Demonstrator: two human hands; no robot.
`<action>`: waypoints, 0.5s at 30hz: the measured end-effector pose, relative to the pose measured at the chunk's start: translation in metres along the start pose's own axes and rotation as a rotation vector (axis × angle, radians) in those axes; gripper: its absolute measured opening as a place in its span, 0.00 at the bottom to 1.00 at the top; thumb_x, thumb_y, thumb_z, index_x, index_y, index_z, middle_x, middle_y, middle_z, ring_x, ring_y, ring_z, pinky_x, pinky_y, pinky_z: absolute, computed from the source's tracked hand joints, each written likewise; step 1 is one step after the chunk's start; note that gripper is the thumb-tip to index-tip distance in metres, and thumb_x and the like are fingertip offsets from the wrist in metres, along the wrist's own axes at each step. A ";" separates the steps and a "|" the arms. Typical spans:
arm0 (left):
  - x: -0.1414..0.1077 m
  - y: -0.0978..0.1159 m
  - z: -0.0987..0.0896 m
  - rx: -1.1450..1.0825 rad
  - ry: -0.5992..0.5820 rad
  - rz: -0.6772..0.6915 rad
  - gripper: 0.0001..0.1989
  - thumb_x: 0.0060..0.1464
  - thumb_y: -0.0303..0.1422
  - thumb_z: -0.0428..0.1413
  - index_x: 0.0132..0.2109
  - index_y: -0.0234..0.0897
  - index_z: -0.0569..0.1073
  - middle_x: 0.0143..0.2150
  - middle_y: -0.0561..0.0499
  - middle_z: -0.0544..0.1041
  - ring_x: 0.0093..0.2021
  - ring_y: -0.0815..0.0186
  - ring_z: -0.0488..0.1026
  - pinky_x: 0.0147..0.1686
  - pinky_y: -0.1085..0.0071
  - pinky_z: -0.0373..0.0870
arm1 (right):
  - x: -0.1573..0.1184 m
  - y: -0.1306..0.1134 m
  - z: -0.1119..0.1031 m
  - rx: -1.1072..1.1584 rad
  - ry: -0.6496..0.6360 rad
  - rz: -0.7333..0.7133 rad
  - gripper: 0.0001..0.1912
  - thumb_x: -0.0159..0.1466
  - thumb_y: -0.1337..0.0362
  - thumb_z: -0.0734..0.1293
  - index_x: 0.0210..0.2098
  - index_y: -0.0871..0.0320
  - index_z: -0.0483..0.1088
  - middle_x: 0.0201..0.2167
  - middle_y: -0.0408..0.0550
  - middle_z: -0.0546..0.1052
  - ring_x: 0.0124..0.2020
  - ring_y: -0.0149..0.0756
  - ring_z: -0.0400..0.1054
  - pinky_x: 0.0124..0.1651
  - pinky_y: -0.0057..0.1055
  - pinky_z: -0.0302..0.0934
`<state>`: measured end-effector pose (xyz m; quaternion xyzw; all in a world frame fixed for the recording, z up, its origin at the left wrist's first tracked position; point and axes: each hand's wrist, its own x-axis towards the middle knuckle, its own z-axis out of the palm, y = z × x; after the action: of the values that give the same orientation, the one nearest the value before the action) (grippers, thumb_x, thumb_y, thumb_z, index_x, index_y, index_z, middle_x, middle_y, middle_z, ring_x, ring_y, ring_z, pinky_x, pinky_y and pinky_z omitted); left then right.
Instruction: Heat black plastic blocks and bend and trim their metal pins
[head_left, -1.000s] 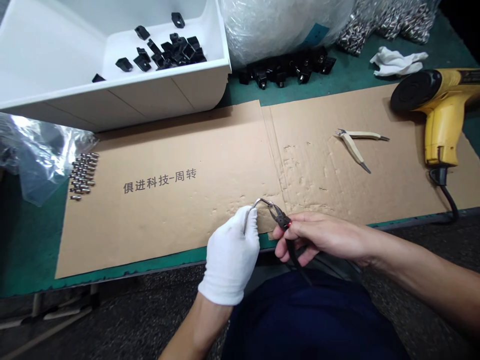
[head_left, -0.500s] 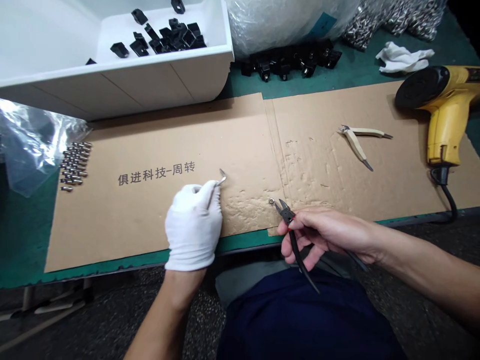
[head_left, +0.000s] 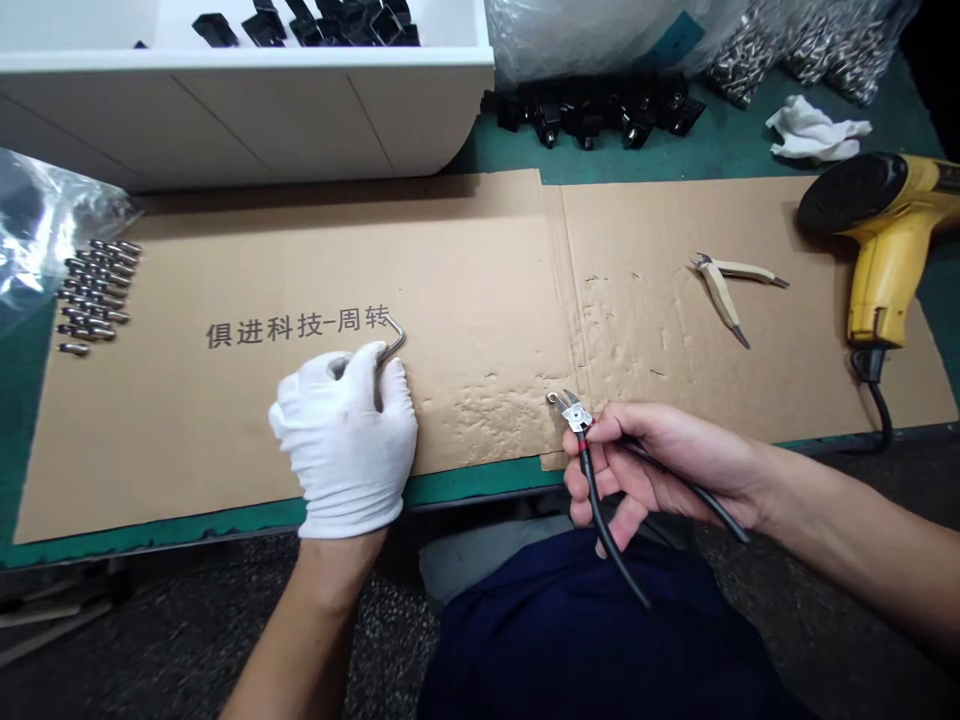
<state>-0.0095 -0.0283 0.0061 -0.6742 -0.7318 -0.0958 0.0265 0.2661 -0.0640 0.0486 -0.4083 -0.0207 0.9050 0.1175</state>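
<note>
My left hand (head_left: 345,435), in a white glove, is closed around a small bent metal rod that looks like a hex key (head_left: 396,338); its hooked end sticks out past the fingers over the printed cardboard sheet (head_left: 480,270). My bare right hand (head_left: 637,460) grips a pair of side cutters (head_left: 579,415) with black handles, which are spread. Their jaws point up and away from me, parted. A tiny metal ring (head_left: 553,398) lies at the tip of one jaw; whether it touches the jaw I cannot tell.
A white bin (head_left: 300,120) of black parts stands at the back left, with more black parts (head_left: 592,110) beside it. Small metal cylinders (head_left: 97,290) lie in rows at left. Cream-handled pliers (head_left: 720,290), a yellow heat gun (head_left: 881,260) and a white cloth (head_left: 817,130) are at right.
My left hand has moved left with the hex key, whose bent end now shows more clearly. The cutters have turned slightly in my right hand, showing both handles. The camera view has shifted.
</note>
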 end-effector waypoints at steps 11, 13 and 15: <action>0.000 -0.003 0.002 -0.064 0.013 -0.006 0.19 0.66 0.43 0.50 0.55 0.40 0.78 0.51 0.37 0.78 0.53 0.44 0.72 0.50 0.49 0.66 | 0.004 0.004 0.010 -0.053 0.065 -0.013 0.10 0.68 0.64 0.57 0.41 0.60 0.68 0.33 0.52 0.77 0.35 0.41 0.76 0.30 0.33 0.75; 0.000 -0.004 0.002 -0.066 0.012 -0.006 0.19 0.66 0.43 0.50 0.55 0.40 0.77 0.52 0.37 0.78 0.53 0.43 0.72 0.50 0.49 0.66 | 0.004 0.005 0.011 -0.074 0.085 -0.020 0.10 0.68 0.63 0.58 0.41 0.60 0.68 0.32 0.51 0.77 0.34 0.40 0.76 0.29 0.33 0.74; 0.000 -0.004 0.002 -0.067 0.009 -0.008 0.19 0.66 0.43 0.50 0.55 0.40 0.77 0.52 0.37 0.78 0.53 0.43 0.72 0.50 0.49 0.66 | 0.003 0.007 0.012 -0.105 0.113 -0.037 0.10 0.69 0.63 0.58 0.40 0.60 0.68 0.31 0.50 0.76 0.33 0.39 0.76 0.28 0.32 0.74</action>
<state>-0.0136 -0.0283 0.0037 -0.6712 -0.7308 -0.1236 0.0069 0.2537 -0.0693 0.0530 -0.4638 -0.0688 0.8759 0.1135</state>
